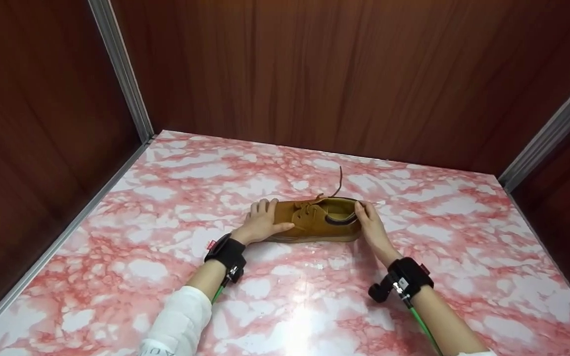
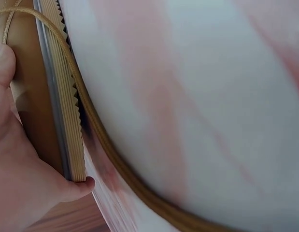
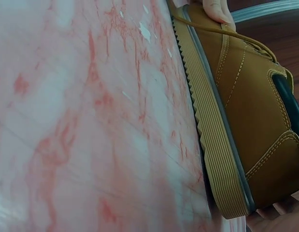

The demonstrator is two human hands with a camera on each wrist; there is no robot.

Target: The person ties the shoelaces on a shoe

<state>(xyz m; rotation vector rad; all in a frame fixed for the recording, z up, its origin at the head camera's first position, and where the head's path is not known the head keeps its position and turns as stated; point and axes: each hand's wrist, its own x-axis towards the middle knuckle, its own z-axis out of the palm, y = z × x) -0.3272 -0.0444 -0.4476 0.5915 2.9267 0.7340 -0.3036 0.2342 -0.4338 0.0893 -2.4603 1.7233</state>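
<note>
A brown lace-up shoe sits sole down on the table, toe to the left and heel to the right. My left hand grips its toe, the thumb along the near side and the other fingers over the far side. At the heel, my right hand holds the back of the collar, thumb on top; its other fingers are partly hidden behind the heel. One shoelace sticks out past the far side. A lace also hangs across the left wrist view. The ridged tan sole shows in the right wrist view.
The tabletop has a pink and white marbled pattern. Dark wood-look panels rise behind it and on both sides, with grey metal posts at the corners. Green cables run back from both wrist cameras.
</note>
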